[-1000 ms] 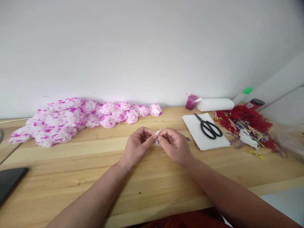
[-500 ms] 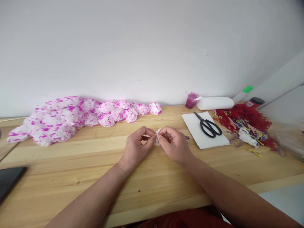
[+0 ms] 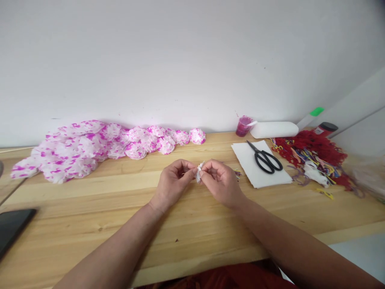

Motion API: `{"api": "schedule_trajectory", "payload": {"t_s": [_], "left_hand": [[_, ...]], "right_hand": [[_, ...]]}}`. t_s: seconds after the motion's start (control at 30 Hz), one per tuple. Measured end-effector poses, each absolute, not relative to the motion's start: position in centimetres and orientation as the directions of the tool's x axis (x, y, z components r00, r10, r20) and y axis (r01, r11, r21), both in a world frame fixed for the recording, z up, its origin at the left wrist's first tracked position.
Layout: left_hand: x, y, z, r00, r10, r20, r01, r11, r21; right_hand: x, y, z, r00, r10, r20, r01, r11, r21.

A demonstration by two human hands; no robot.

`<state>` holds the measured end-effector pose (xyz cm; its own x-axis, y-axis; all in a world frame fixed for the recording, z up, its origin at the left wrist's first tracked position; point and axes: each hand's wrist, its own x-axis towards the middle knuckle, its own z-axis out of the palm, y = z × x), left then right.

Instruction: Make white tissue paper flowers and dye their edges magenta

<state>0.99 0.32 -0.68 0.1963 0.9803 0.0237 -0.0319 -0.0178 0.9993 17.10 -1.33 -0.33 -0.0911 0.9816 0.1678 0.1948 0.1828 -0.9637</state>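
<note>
A small bunched piece of white tissue paper [image 3: 199, 173] is held between my two hands above the middle of the wooden table [image 3: 186, 257]. My left hand [image 3: 175, 178] pinches it from the left with thumb and fingertips. From the other side, my right hand [image 3: 221, 180] grips it with thumb and forefinger. Both hands are closed, and the fingertips cover much of the paper. Right of my right hand lie some short coloured yarn bits [image 3: 237, 174]. Black-handled scissors [image 3: 266, 160] rest on a stack of white paper sheets [image 3: 245, 164].
White-and-magenta paper pompoms [image 3: 76, 154] line the wall at left. A cup of magenta liquid [image 3: 243, 126], a white roll [image 3: 274, 129], a black-lidded jar [image 3: 325, 129] and a heap of red yarn [image 3: 313, 146] stand at right. A black flat device [image 3: 15, 224] lies at left.
The view has shifted very slightly. My hands stay in nearly the same place, with small finger movements on the tissue paper, a little more of which now shows.
</note>
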Motion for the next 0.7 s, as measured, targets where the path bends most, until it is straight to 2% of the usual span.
{"api": "schedule_trajectory", "payload": {"t_s": [0.1, 0.27, 0.4, 0.57, 0.7], "left_hand": [[1.05, 0.49, -0.78, 0.162, 0.987, -0.013, -0.065, 0.024, 0.998], [1.09, 0.18, -0.25, 0.153, 0.986, 0.072, 0.012, -0.074, 0.997], [1.06, -0.2, 0.13, 0.193, 0.978, 0.08, -0.013, -0.079, 0.997], [1.02, -0.01, -0.25, 0.165, 0.986, 0.024, 0.006, -0.025, 1.0], [0.93, 0.47, -0.6, 0.163, 0.981, -0.103, -0.077, 0.117, 0.99]], "right_hand": [[17.22, -1.33, -0.47, -0.082, 0.983, 0.165, 0.236, 0.18, -0.955], [17.3, -1.34, -0.48, -0.083, 0.985, 0.15, 0.256, 0.166, -0.952], [17.26, -1.31, -0.35, -0.074, 0.987, 0.145, 0.212, 0.158, -0.964], [17.16, -1.33, -0.45, -0.093, 0.976, 0.197, 0.234, 0.214, -0.949], [17.14, -1.39, -0.53, -0.084, 0.978, 0.193, 0.257, 0.209, -0.944]]}}
